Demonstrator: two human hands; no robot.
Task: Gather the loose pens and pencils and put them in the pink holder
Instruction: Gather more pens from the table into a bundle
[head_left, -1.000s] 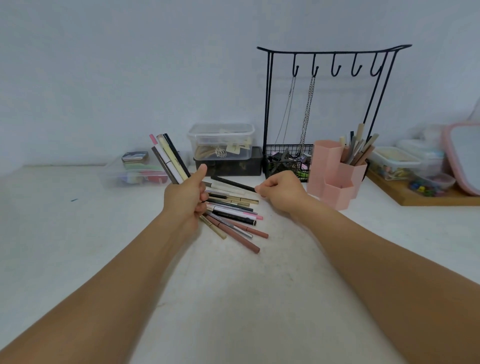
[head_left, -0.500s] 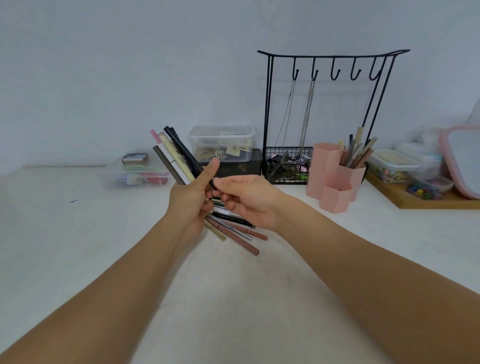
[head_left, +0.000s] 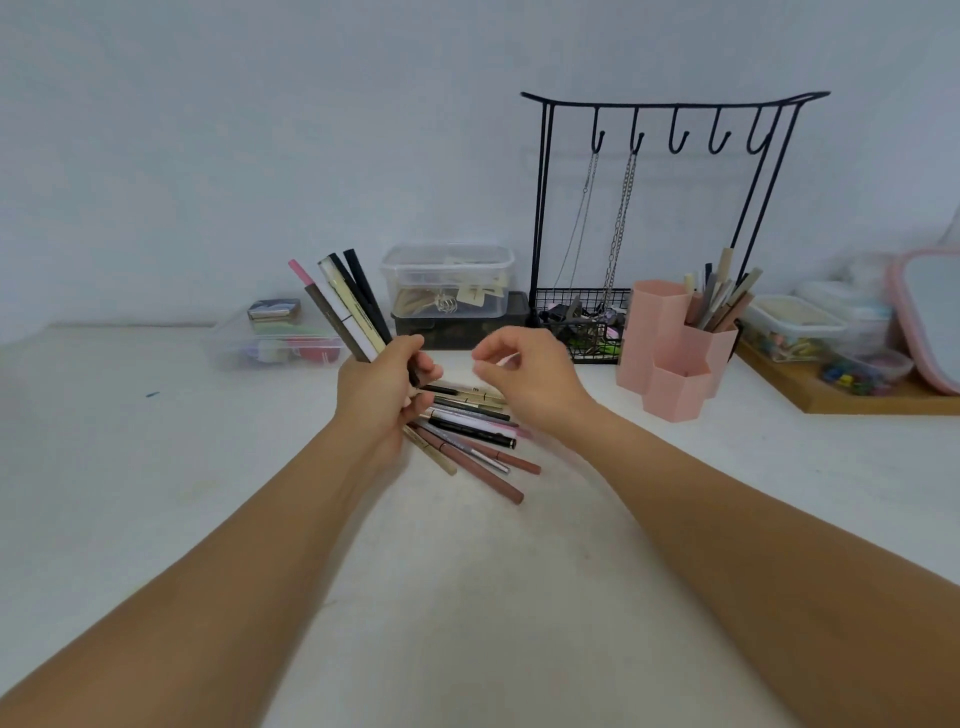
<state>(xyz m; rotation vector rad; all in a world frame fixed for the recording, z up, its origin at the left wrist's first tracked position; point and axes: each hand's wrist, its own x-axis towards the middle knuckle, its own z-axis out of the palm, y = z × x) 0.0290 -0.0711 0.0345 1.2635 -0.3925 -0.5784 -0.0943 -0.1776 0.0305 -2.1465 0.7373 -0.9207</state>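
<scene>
Loose pens and pencils (head_left: 470, 434), centre of frame: near ends hidden beneath both hands, count not determinable. Pink-framed item (head_left: 922, 317), right edge: cut off by the frame, identity unclear. Clear box (head_left: 447, 283), upper centre, and tub (head_left: 865, 371), right: contents too small to tell.

Pink holder (head_left: 675, 364), black hook rack (head_left: 670, 98), white table (head_left: 467, 597), pink-rimmed mirror (head_left: 904, 322).

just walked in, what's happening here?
A person is tidying pens on a white table. The left hand grips a fanned bundle of pens; the right hand hovers empty over the loose pile. The pink holder already holds some in one compartment.
</scene>
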